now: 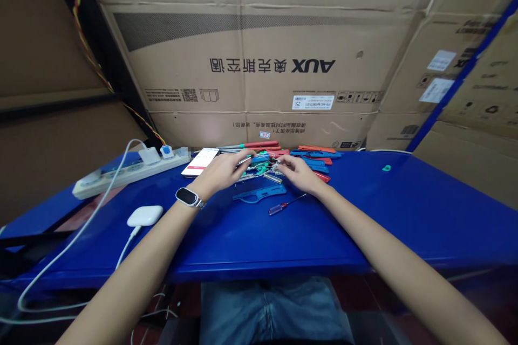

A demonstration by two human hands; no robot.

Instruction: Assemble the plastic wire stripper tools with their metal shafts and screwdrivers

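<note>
My left hand (222, 171), with a smart band (188, 197) on its wrist, reaches over the left side of a pile of small parts. Its fingers are closed on a thin silvery piece (244, 160). Across from it, my right hand (298, 173) is closed in a pinch at the pile's right side; what lies between its fingertips is too small to make out. Thin white wires and green plastic bits are between the hands. A blue plastic half-shell with a trigger-like loop (262, 192) lies in front of them. Beside it rests a screwdriver (278, 208) with a clear purplish handle.
A phone (201, 162) lies left of the pile. Blue shells (315, 164) and red sticks (261, 144) lie behind. A power strip (129, 172), white cable and white earphone case (144, 215) occupy the left. A green piece (387, 168) sits right. Cardboard (267, 32) walls the back.
</note>
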